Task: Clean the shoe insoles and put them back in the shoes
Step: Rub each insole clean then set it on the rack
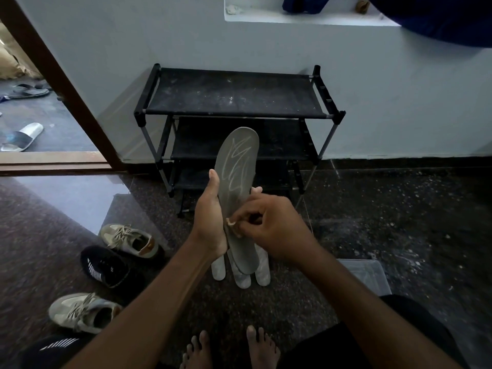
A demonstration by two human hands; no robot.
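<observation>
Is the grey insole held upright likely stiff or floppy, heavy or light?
Probably fairly stiff: the grey insole stands upright above the left hand without drooping. Likely light: it looks thin, and one hand carries it.

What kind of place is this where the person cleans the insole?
Most likely a home's entrance area: a black shoe rack stands against the wall, shoes lie on the polished stone floor, and slippers lie beyond the doorway.
</observation>
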